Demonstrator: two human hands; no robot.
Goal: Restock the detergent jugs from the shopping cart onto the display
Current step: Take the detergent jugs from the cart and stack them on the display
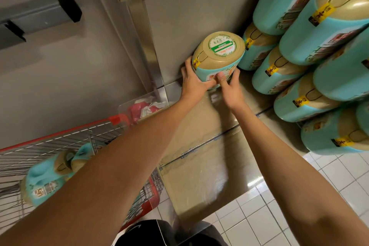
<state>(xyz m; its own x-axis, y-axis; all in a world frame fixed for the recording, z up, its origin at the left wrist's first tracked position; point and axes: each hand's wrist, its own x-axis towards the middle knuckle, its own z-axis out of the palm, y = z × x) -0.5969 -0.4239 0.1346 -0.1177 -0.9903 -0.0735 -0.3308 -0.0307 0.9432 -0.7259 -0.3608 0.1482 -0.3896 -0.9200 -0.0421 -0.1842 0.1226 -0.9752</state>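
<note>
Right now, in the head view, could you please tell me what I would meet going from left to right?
The jug in the cart → left hand → held jug → right hand → stacked jugs.

The jug (217,56) you hold shows a turquoise body, tan shoulder, round white-and-green top label and a yellow tag with black print. Stacked jugs (319,32) to your right match it. Cart (116,119) at left: red rim, grey wire grid. Floor tiles (299,205): white, grey grout lines.
</note>
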